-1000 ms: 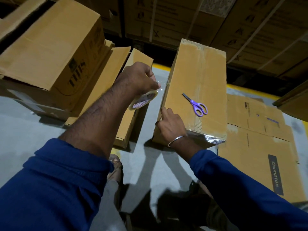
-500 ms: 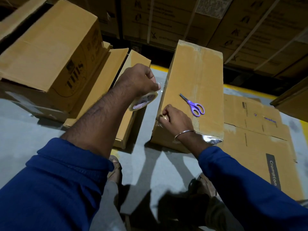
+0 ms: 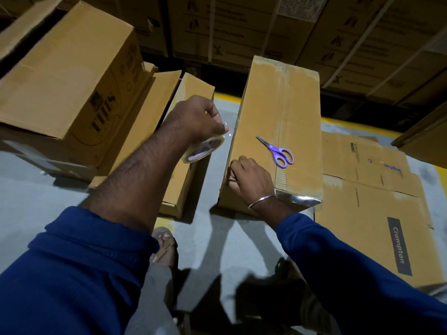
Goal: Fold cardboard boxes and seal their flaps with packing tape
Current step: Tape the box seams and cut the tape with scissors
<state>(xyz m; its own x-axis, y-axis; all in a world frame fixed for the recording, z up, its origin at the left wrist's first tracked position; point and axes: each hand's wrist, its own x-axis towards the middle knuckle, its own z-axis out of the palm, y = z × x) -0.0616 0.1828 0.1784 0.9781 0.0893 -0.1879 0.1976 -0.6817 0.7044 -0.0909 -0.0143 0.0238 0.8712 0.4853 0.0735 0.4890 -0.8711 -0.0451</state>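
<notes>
A long closed cardboard box (image 3: 297,122) stands on the floor in the middle, with clear tape along its near end. Purple scissors (image 3: 278,152) lie on its top. My left hand (image 3: 193,119) grips a roll of clear packing tape (image 3: 204,149) just left of the box, and a strip of tape runs from the roll toward the box's left edge. My right hand (image 3: 251,180) has its fingers curled over the box's near left edge, pressing there; whether they pinch the tape end is hidden.
Flattened printed cartons (image 3: 377,201) lie on the floor right of the box. Two narrow boxes (image 3: 183,141) stand left of it, and a big box (image 3: 65,76) sits far left. Stacked cartons (image 3: 266,25) wall the back. My sandalled foot (image 3: 164,243) is on the grey floor below.
My right hand slid from the box's top edge down over its left edge and curled its fingers. The left hand with the tape roll stayed nearly still.
</notes>
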